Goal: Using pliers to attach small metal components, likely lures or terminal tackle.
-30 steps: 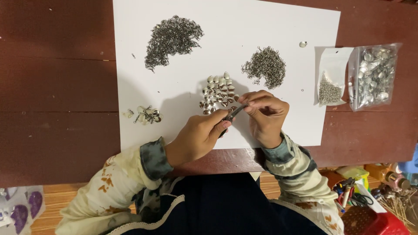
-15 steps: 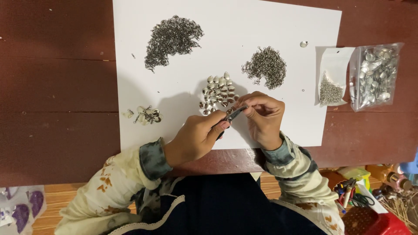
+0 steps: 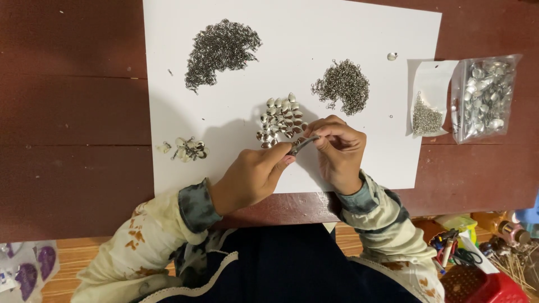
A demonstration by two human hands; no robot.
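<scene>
My left hand (image 3: 251, 177) grips small metal pliers (image 3: 300, 145), jaws pointing up and right. My right hand (image 3: 337, 150) pinches something tiny at the plier tips; the piece itself is hidden by my fingers. Both hands hover over the near part of a white paper sheet (image 3: 292, 33). Just beyond my fingers lies a cluster of shiny silver teardrop charms (image 3: 281, 119). A small group of finished pieces (image 3: 188, 149) rests to the left of my left hand.
A large pile of dark small rings (image 3: 222, 51) and a smaller pile (image 3: 342, 85) lie further up the sheet. Two clear bags (image 3: 485, 95) of silver parts sit at the right on the dark red wooden table (image 3: 67, 112). Tools and a red basket (image 3: 477, 280) lie below right.
Both hands stay in nearly the same place; the pliers and my right fingers shift only slightly at the charm cluster's edge.
</scene>
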